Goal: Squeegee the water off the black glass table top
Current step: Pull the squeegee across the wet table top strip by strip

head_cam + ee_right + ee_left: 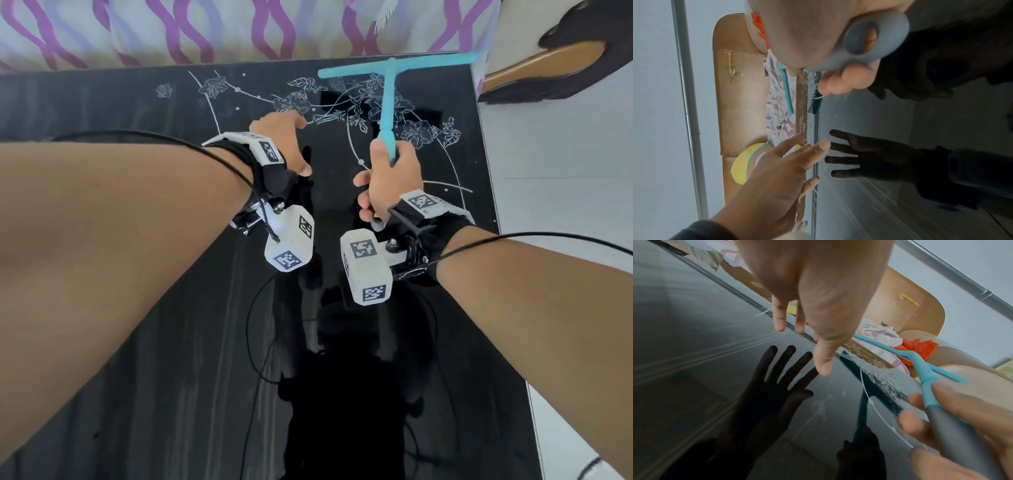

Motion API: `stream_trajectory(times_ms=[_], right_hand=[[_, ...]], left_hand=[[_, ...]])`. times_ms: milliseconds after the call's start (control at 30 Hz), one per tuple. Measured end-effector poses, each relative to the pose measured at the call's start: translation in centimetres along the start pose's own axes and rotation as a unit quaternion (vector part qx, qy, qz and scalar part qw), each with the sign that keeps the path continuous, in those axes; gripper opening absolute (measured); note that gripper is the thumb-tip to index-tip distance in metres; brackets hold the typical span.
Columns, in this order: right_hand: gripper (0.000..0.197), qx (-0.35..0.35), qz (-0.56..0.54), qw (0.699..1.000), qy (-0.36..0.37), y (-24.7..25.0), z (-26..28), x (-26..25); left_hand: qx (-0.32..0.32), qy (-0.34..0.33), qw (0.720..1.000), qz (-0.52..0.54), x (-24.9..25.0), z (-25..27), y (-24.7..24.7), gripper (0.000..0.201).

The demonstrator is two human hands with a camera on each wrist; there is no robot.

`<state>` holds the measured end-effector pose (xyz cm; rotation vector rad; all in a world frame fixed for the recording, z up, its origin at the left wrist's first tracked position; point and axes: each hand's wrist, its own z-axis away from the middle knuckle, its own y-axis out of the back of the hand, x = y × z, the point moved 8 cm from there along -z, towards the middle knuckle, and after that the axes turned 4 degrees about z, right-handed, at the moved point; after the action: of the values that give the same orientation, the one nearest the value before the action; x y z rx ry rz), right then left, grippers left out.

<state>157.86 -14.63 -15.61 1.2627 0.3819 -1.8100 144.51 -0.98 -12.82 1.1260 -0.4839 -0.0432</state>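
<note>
The black glass table top (137,342) carries a white flower drawing at its far right and faint streaks. My right hand (387,181) grips the grey handle of a blue squeegee (388,102), whose crossbar is lifted above the table's far right edge. The squeegee (920,368) also shows in the left wrist view, its handle wrapped by my right hand (953,426). My left hand (284,140) hovers over the glass beside it, holding nothing. Its fingers (780,318) are spread and straight above the glass. In the right wrist view the handle's ring end (865,40) sticks out of my fist.
A bed with purple-waved sheet (205,31) runs along the table's far edge. A wooden chair or cabinet (548,68) stands at the far right on the white tiled floor (565,171). Cables hang from both wrists over the glass.
</note>
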Motion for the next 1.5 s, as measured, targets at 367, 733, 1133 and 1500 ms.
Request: stream_trajectory(times_ms=[367,733,1133,1500], right_hand=[[0.048,-0.086,-0.035,0.993,-0.071,-3.4,-4.7,-1.6],[0.046,-0.069,-0.016,0.989,-0.127,-4.3,-5.6,-2.3],[0.049,-0.071,0.067,0.985,-0.139,-3.2,-1.2,1.0],[0.052,-0.11,0.105,0.969,-0.195,-1.9,4.1,3.7]], left_hand=[[-0.131,0.039,0.977,-0.161,-0.4,-4.5,-0.7,0.122],[-0.126,0.049,0.974,-0.18,-0.6,-5.5,-1.2,0.123],[-0.03,0.092,0.995,0.014,-1.6,-3.6,-0.7,0.152],[-0.009,0.022,0.999,-0.023,-2.1,3.3,-2.5,0.088]])
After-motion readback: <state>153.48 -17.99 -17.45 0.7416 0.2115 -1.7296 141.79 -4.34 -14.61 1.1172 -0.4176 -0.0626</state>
